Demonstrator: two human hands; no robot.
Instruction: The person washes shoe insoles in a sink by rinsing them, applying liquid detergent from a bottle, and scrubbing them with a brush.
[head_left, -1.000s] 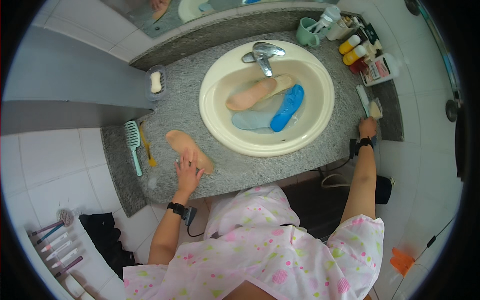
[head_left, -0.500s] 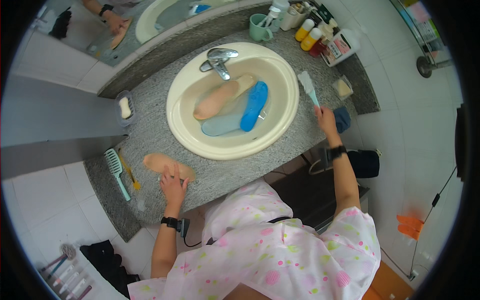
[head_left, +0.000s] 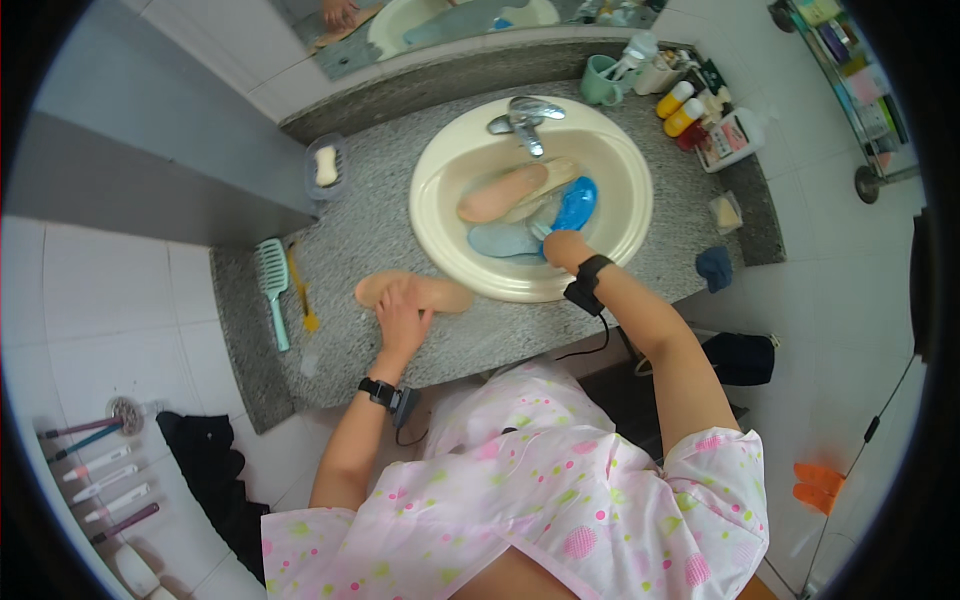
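A tan insole (head_left: 450,294) lies on the grey stone counter, and my left hand (head_left: 402,318) rests on it with fingers stretched out. Over the near right part of the oval cream sink (head_left: 436,236), my right hand (head_left: 568,250) is closed around a scrub brush (head_left: 541,230). Most of the brush is hidden; only a pale bit shows ahead of the fingers. In the sink's water lie a blue insole (head_left: 576,203), partly covered by the brush and hand, a pale grey-blue insole (head_left: 500,240), a peach insole (head_left: 505,194) and a cream one (head_left: 556,174) partly beneath it.
A chrome faucet (head_left: 527,124) stands at the sink's back. Bottles (head_left: 685,117) and a green cup (head_left: 602,80) line the back right. Soap in a dish (head_left: 326,166), a mint hairbrush (head_left: 272,285) and a yellow toothbrush (head_left: 300,287) lie left. A dark blue cloth (head_left: 714,268) sits right.
My right hand has carried the brush from the counter's right side leftward into the sink. My left hand stays on the tan insole. The whole view has shifted.
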